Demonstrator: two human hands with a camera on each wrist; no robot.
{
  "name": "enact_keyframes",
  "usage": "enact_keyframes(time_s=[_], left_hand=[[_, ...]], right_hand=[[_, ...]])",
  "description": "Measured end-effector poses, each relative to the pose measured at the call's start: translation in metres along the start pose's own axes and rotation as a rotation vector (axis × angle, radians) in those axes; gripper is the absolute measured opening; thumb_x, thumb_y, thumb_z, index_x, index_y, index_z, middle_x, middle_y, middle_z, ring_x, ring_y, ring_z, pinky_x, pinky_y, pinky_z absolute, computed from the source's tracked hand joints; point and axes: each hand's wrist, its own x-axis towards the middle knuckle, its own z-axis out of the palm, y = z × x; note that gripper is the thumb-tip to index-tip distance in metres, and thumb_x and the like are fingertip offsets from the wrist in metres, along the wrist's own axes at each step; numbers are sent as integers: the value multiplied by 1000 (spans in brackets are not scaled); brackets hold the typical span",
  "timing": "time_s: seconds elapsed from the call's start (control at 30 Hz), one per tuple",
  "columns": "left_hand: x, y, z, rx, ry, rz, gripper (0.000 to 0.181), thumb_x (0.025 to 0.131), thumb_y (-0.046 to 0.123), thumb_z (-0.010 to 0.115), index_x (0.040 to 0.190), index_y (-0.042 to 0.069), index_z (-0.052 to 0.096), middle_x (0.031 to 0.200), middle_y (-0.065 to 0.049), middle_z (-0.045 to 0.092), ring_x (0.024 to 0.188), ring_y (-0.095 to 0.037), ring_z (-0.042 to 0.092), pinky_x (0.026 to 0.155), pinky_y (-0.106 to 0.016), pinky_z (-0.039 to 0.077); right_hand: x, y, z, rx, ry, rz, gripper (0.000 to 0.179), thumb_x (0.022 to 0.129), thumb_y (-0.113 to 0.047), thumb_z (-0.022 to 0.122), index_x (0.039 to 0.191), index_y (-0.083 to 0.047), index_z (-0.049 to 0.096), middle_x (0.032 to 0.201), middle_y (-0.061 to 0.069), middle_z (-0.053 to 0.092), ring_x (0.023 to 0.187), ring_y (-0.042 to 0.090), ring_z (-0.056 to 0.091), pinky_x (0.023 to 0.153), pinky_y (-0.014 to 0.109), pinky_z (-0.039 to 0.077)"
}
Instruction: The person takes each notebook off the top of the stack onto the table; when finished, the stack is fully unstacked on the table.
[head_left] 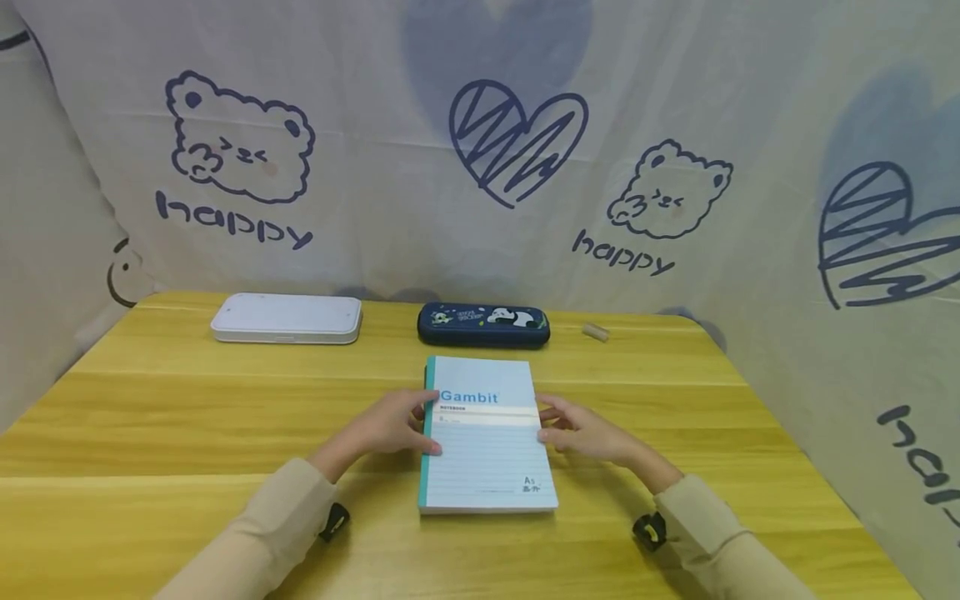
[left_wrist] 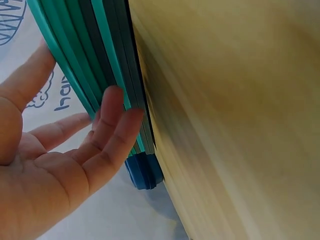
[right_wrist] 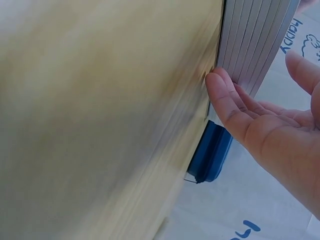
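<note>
A stack of several notebooks (head_left: 487, 458) lies on the table, the top one with a white and pale blue "Gambit" cover. My left hand (head_left: 390, 423) is at its spine side, thumb and index fingertip at the cover's edge. In the left wrist view, loosely bent fingers (left_wrist: 110, 115) lie against the green and dark spines (left_wrist: 82, 45). At the opposite side is my right hand (head_left: 588, 429), fingers slightly bent. The right wrist view shows its fingertips (right_wrist: 217, 85) at the lower page edges (right_wrist: 250, 40), with the thumb held away from the stack.
Behind the stack sits a dark blue pencil case (head_left: 483, 327) with a panda print. A white case (head_left: 287, 319) lies at the back left, and a small beige cylinder (head_left: 596, 332) at the back right. A printed cloth (head_left: 375, 167) hangs behind the wooden table (head_left: 187, 417).
</note>
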Motion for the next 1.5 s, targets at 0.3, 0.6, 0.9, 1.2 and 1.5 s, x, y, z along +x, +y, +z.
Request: enact_keyframes(time_s=[0.3, 0.6, 0.9, 1.2, 1.5], left_hand=[[1, 5, 2, -18, 10, -109, 76, 68, 19, 78, 131, -1, 41, 94, -8, 55, 83, -20, 51, 76, -34, 45], [0, 10, 0, -68, 44, -155, 73, 67, 10, 77, 128, -6, 41, 97, -14, 57, 84, -22, 55, 77, -36, 46], [-2, 10, -3, -108, 58, -182, 73, 68, 5, 76, 131, 0, 41, 98, -13, 56, 83, -22, 52, 73, -33, 47], [-9, -3, -10, -424, -8, -124, 72, 68, -11, 69, 133, 3, 41, 89, -17, 49, 70, -21, 48, 57, -30, 47], [-15, -11, -17, -637, -135, -116, 81, 69, -12, 65, 139, 13, 32, 120, -26, 40, 82, -26, 47, 62, -29, 42]], right_hand=[[3, 3, -2, 16, -3, 17, 58, 93, -15, 48, 137, 9, 18, 124, 31, 41, 106, 36, 48, 76, 38, 46], [5, 6, -3, 32, 4, 37, 59, 93, -15, 49, 137, 8, 18, 125, 32, 40, 104, 34, 51, 77, 38, 46], [7, 9, -3, 36, -6, -31, 64, 89, -15, 55, 135, 11, 19, 118, 32, 45, 92, 26, 53, 65, 35, 47], [8, 10, -1, 29, 19, -16, 64, 88, -16, 57, 136, 9, 22, 116, 28, 48, 90, 25, 52, 61, 33, 47], [9, 13, 2, -61, 40, -57, 61, 88, -16, 58, 134, 8, 27, 113, 25, 51, 96, 30, 52, 75, 34, 45]])
